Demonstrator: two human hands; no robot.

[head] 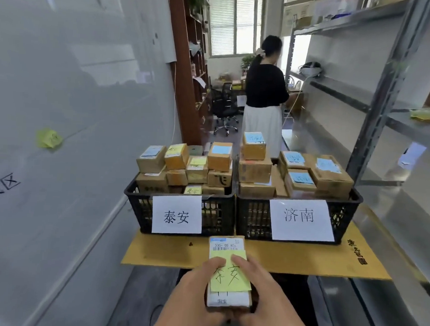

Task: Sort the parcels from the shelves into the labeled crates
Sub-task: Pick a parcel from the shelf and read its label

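I hold a small cardboard parcel (227, 247) in front of me, low in the head view, with a white shipping label and a yellow note reading 泰安. My left hand (196, 292) grips its left side and my right hand (265, 293) its right side, thumbs on top. Ahead stand two black crates side by side. The left crate (138, 204) carries a sign 泰安 and is heaped with boxes bearing mostly yellow notes. The right crate (347, 213) carries a sign 济南 and is heaped with boxes bearing blue notes.
The crates rest on flattened brown cardboard (168, 252). A metal shelf rack (379, 96) runs along the right, with a yellow parcel (425, 115) on one shelf. A grey wall is on the left. A person in a black top (264, 91) stands behind the crates near an office chair (223, 109).
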